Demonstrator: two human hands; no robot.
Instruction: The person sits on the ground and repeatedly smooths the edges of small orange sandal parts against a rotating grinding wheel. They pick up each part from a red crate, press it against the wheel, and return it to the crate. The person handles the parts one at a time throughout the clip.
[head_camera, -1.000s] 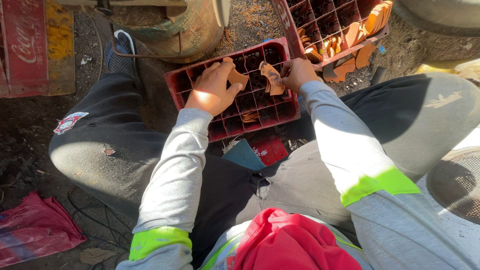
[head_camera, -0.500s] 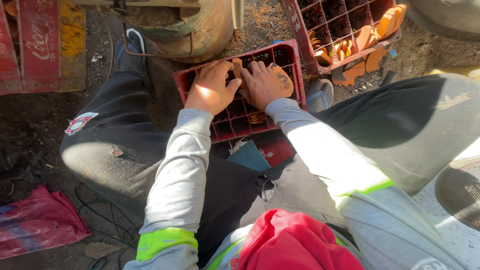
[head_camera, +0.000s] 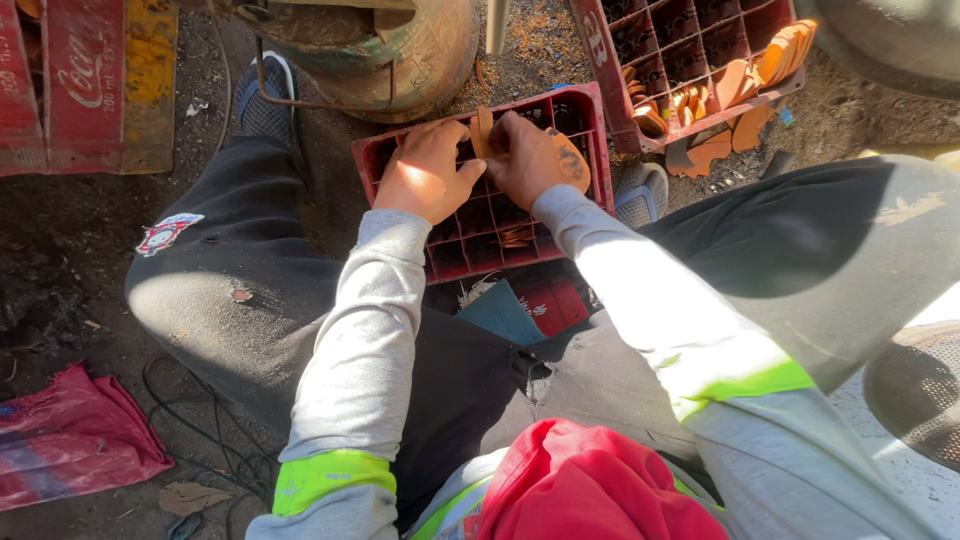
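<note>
Now my left hand (head_camera: 428, 172) and right hand (head_camera: 535, 158) pinch, I think, one orange strip (head_camera: 483, 130) above the red crate (head_camera: 590, 130).

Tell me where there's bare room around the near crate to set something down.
Bare ground lies left of the person's leg, between the red cloth and the painted box. The near crate is crowded: both hands hold tan pieces over its cells. The far crate holds more pieces; its upper cells look empty.
</note>
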